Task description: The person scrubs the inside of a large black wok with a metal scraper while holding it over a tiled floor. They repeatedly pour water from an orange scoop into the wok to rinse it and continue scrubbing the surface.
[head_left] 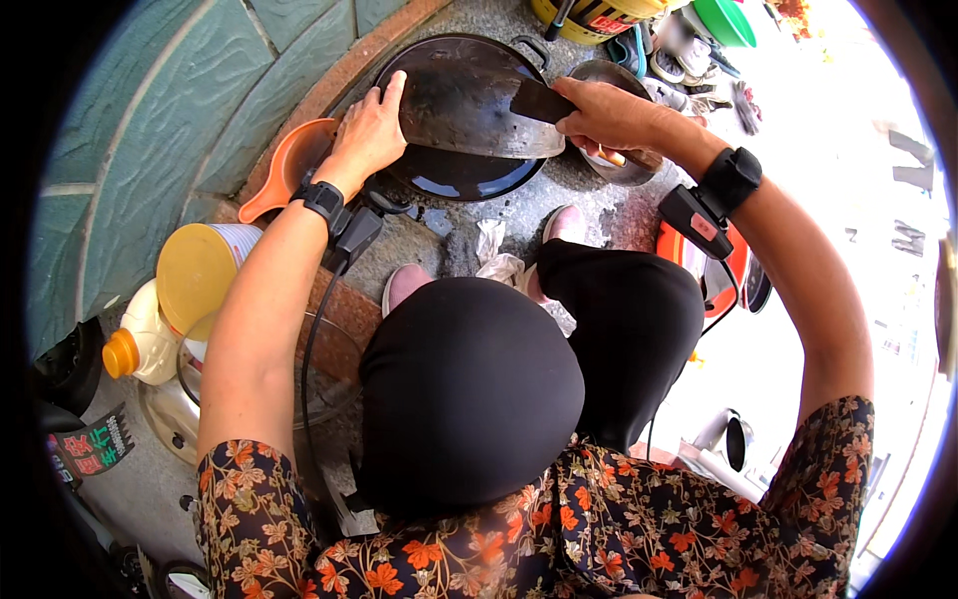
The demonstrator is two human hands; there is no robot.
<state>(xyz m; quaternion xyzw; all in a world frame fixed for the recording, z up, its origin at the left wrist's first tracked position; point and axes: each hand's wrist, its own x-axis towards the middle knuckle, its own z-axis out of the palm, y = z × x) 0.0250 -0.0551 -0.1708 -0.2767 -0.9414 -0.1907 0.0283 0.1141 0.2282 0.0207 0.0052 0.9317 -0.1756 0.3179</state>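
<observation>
L hand [371, 138] grips the left end of a curved, dark metal pan [469, 112], its fingers closed on the edge w/ one of them laid straight along it. Pan is held tilted, outer side up, over a big black wok [467, 182] on the ground [609, 220]; whether the two touch, can't tell. Inside of the wok looks wet (shiny highlights near its lower rim).

R hand [611, 115] has its fingers wrapped around one end of a flat, dark blade [539, 101]; the blade's other end lies across the pan's right side. A pale brown bit shows under the R fingers, prob. part of a handle, though mostly hidden. Just below & behind that hand: a round, brownish shallow pan [639, 170].

By the L forearm, an orange dipper [289, 165] next to the wall [130, 170], then a tub w/ yellow lid [195, 280] & a pale jug w/ orange cap [152, 339]. Up top, a yellow bucket [599, 15], a green bowl [726, 22] & several shoes [671, 62]. White crumpled cloth or paper [492, 245] lies btwn the person's pink shoes [404, 288]. An orange basin [738, 262] shows partly behind the R forearm.
</observation>
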